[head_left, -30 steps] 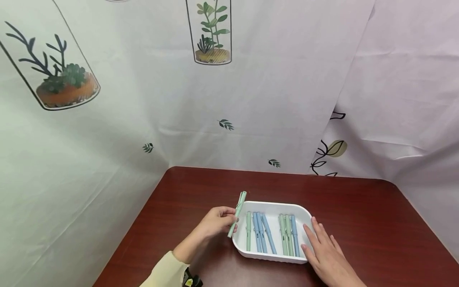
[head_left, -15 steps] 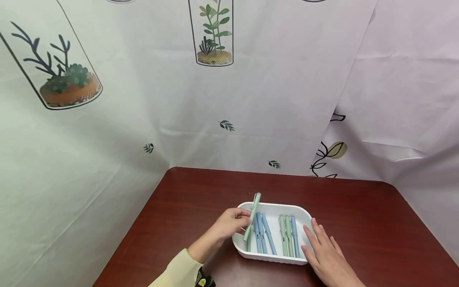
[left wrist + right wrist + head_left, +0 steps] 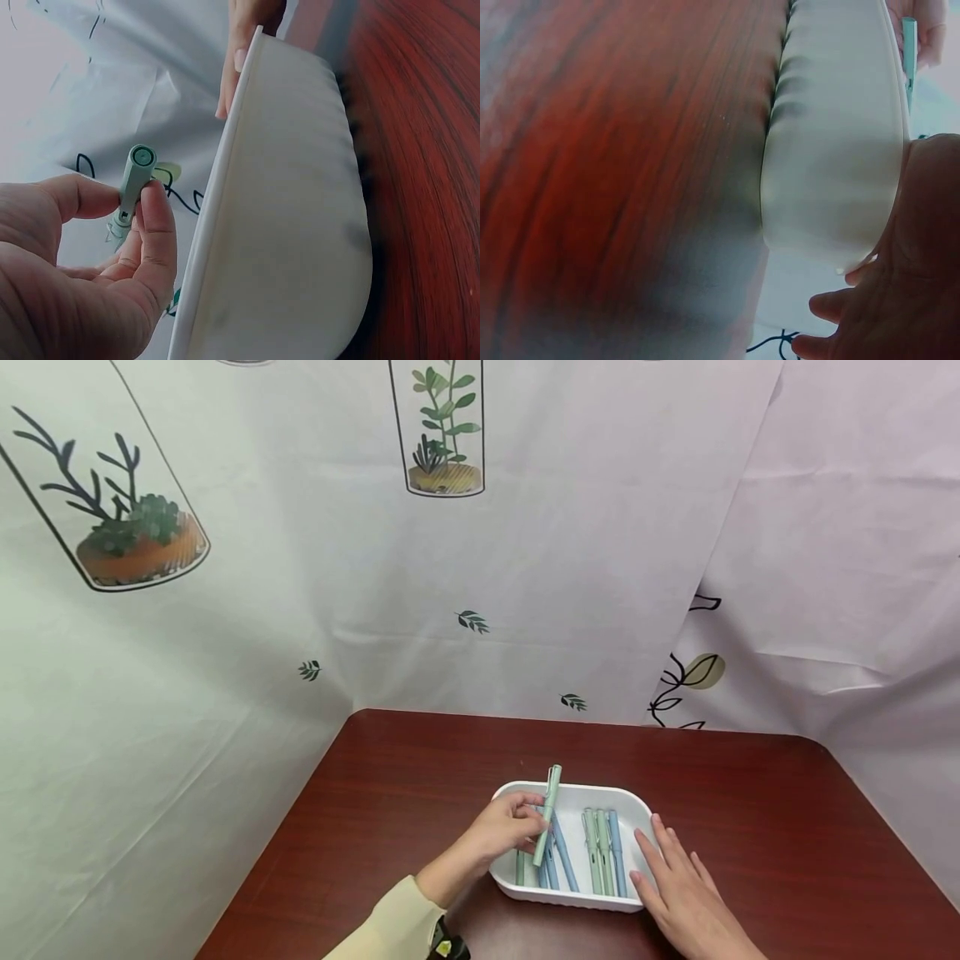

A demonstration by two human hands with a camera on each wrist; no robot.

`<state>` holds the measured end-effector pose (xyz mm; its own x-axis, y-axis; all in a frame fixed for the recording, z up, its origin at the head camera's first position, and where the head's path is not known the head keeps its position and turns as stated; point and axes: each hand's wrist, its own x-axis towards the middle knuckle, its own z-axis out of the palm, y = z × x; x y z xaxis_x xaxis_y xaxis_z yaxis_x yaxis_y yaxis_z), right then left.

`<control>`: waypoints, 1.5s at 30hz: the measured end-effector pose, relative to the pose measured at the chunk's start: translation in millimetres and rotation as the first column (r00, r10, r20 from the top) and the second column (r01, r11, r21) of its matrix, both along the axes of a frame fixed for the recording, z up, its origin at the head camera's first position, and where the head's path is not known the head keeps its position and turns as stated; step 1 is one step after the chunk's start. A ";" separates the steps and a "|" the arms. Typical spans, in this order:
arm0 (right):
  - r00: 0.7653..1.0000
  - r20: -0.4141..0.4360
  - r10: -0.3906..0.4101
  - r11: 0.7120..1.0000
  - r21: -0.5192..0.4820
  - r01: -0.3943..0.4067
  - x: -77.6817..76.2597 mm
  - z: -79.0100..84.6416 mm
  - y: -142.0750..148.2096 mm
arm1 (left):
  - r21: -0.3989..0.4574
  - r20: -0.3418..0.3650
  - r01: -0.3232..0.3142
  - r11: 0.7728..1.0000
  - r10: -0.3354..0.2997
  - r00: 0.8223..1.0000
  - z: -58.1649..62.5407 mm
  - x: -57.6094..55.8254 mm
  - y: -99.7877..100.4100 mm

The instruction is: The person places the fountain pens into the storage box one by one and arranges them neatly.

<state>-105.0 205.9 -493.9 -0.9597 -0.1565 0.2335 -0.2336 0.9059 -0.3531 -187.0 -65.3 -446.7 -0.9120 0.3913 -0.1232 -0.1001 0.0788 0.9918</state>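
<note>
Between thumb and fingers, my left hand pinches a light green pen with a clip, tilted above the left part of a white tray. The left wrist view shows the same pen end-on, raised over the tray's rim. In the tray, blue pens and a mostly hidden green pen lie under my left hand. Farther right, green pens and a blue pen lie side by side. My right hand rests at the tray's right edge, fingers extended.
The tray stands on a dark red-brown wooden table. A pale cloth printed with plants hangs behind and to the sides of the table. A dark watch-like device sits at my left wrist.
My left hand has moved right with the green pen, from beyond the tray's left edge to above the blue pens. My right hand has stayed at the tray's right edge.
</note>
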 end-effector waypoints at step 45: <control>1.000 -0.017 0.010 1.000 -0.021 -0.011 -1.5 -1.8 2.0 | -0.061 0.213 -0.028 0.998 0.040 0.976 -29.0 0.0 51.8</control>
<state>-106.5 208.0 -495.7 -0.9538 -0.1613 0.2533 -0.2493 0.8957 -0.3683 -187.0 -13.5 -475.7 -0.8746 0.3470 -0.3387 -0.3135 0.1282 0.9409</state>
